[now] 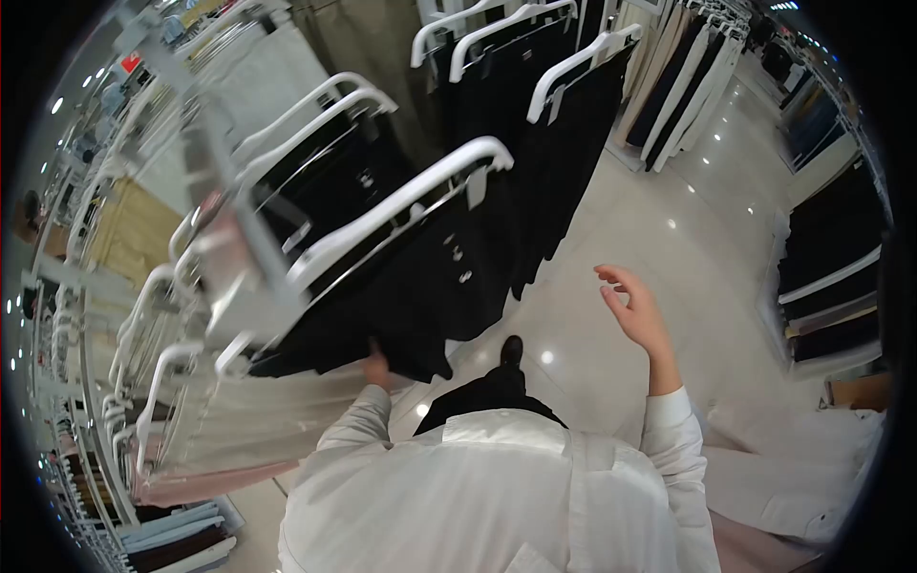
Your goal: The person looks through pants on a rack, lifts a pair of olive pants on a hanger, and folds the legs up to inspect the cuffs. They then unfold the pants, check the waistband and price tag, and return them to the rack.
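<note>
Left hand [376,367]: fingers hidden under hem of black garment [420,286] on white hanger [401,205]; grip cannot be made out. Right hand [635,310]: fingers loosely spread, empty, raised over glossy floor [650,220]. Rack [229,239] blurred, partly cut off.

White long-sleeved shirt [497,497] — collar, cuffs at wrists, seam down front. Dark trousers [487,396], black shoe [512,350] — glossy toe. Hands bare.
</note>
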Available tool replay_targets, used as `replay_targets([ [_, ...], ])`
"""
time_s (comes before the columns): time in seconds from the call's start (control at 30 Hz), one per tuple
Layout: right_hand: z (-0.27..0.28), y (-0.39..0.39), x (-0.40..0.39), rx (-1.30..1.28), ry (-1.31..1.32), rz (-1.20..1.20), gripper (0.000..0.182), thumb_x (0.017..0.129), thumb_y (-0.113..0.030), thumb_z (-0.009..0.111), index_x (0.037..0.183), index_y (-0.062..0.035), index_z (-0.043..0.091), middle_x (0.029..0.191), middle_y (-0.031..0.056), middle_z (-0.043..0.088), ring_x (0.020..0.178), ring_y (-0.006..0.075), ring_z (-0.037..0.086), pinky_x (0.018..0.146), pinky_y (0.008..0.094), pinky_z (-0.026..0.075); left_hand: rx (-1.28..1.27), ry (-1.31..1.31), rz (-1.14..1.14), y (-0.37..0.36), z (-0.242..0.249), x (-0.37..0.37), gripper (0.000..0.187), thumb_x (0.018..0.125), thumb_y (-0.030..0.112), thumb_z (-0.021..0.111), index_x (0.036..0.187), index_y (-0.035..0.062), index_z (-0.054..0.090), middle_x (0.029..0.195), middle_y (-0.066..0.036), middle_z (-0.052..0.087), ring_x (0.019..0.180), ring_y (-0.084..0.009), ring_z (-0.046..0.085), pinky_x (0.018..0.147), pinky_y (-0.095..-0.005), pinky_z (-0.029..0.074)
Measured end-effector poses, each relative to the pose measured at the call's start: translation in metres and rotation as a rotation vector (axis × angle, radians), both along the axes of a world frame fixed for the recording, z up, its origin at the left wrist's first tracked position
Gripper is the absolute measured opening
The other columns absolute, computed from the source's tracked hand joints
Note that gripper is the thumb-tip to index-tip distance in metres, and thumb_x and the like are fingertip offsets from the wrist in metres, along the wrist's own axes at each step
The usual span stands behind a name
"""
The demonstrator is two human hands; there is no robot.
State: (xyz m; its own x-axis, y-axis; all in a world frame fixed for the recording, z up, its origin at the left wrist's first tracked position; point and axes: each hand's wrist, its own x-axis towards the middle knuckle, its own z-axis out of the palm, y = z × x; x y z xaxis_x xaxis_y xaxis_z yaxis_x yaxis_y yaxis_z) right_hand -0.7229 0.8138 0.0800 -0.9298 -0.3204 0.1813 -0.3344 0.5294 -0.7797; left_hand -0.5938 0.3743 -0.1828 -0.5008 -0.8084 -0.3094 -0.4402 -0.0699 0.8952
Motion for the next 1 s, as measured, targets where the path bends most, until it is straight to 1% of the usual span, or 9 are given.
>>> replay_targets([
  [0.3,-0.008,0.037,-0.202,-0.229,-0.068,-0.133,0.043,0.084,-0.013,0.056,0.125,-0.0095,0.045,0.113,0.0119,0.054,0.1,0.0201,0.052,0.084,0.0324,0.043,0.148,-0.069,-0.5,0.069,0.033,-0.062,0.07,0.083,0.025,0.063,0.134,-0.0018,0.025,0.135,-0.017,0.034,0.121,-0.0247,0.037,0.098,-0.0326,0.032],
  [0.37,-0.01,0.037,-0.243,-0.418,-0.067,-0.219,0.066,0.081,-0.017,0.06,0.137,-0.0125,0.027,0.13,0.0159,0.041,0.112,0.0265,0.046,0.09,0.0367,0.041,0.192,-0.074,-0.623,0.117,0.049,-0.116,0.072,0.082,0.025,0.063,0.135,-0.0016,0.022,0.136,-0.017,0.032,0.121,-0.0251,0.037,0.098,-0.033,0.032],
  [0.57,-0.01,0.044,-0.345,-0.433,-0.136,-0.195,0.085,0.077,-0.019,0.065,0.141,-0.0105,0.009,0.144,0.019,0.017,0.128,0.0362,0.028,0.1,0.0437,0.031,0.325,0.019,-0.99,0.206,0.087,-0.182,0.078,0.08,0.023,0.065,0.137,-0.0008,0.016,0.139,-0.019,0.027,0.122,-0.0265,0.036,0.099,-0.0343,0.032],
  [0.67,-0.013,0.041,-0.383,-0.495,-0.173,-0.027,0.079,0.076,-0.016,0.066,0.139,-0.0077,0.018,0.137,0.0168,0.03,0.123,0.0292,0.034,0.098,0.0384,0.033,0.125,0.414,-0.608,0.248,0.138,-0.224,0.1,0.071,0.018,0.073,0.139,0.0015,0.002,0.139,-0.019,0.021,0.125,-0.0259,0.029,0.099,-0.0348,0.031],
  [0.7,-0.016,0.043,-0.396,-0.538,-0.199,0.121,0.075,0.076,-0.015,0.066,0.137,-0.0064,0.023,0.134,0.0154,0.036,0.121,0.0253,0.038,0.097,0.0359,0.034,-0.194,0.354,-0.558,0.251,0.134,-0.237,0.094,0.07,0.015,0.074,0.138,0.0022,0.009,0.134,-0.019,0.029,0.119,-0.0263,0.035,0.096,-0.0333,0.033],
  [0.77,-0.026,0.047,-0.41,-0.483,-0.361,0.214,0.04,0.077,-0.013,0.065,0.112,-0.0003,0.051,0.104,0.0086,0.058,0.095,0.0163,0.054,0.084,0.0295,0.043,-0.319,0.279,-0.354,0.261,0.131,-0.262,0.072,0.072,0.011,0.071,0.13,0.0003,0.028,0.124,-0.016,0.041,0.109,-0.0239,0.044,0.093,-0.032,0.036],
  [0.83,-0.027,0.051,-0.408,-0.391,-0.351,0.338,0.024,0.078,-0.014,0.065,0.094,0.0023,0.06,0.087,0.0052,0.064,0.08,0.0135,0.058,0.074,0.0273,0.046,0.047,0.25,-0.211,0.27,0.155,-0.286,0.055,0.076,0.004,0.065,0.125,-0.0003,0.039,0.12,-0.011,0.048,0.108,-0.0203,0.046,0.092,-0.0309,0.036],
  [0.9,-0.026,0.063,-0.408,-0.311,-0.307,0.442,0.03,0.077,-0.017,0.067,0.098,0.0031,0.059,0.09,0.0075,0.063,0.083,0.014,0.058,0.075,0.0275,0.046,0.085,0.484,0.156,0.28,0.149,-0.306,0.039,0.08,0.005,0.062,0.116,-0.0013,0.049,0.115,-0.007,0.053,0.104,-0.0191,0.049,0.089,-0.0303,0.039],
  [1.0,-0.03,0.078,-0.42,-0.343,-0.5,0.58,0.032,0.076,-0.019,0.068,0.096,0.0043,0.059,0.087,0.0084,0.064,0.079,0.0149,0.06,0.072,0.0271,0.047,0.035,0.465,0.369,0.278,0.147,-0.317,0.032,0.085,0.019,0.059,0.109,-0.0022,0.053,0.105,-0.006,0.057,0.095,-0.0172,0.053,0.083,-0.0295,0.041],
])
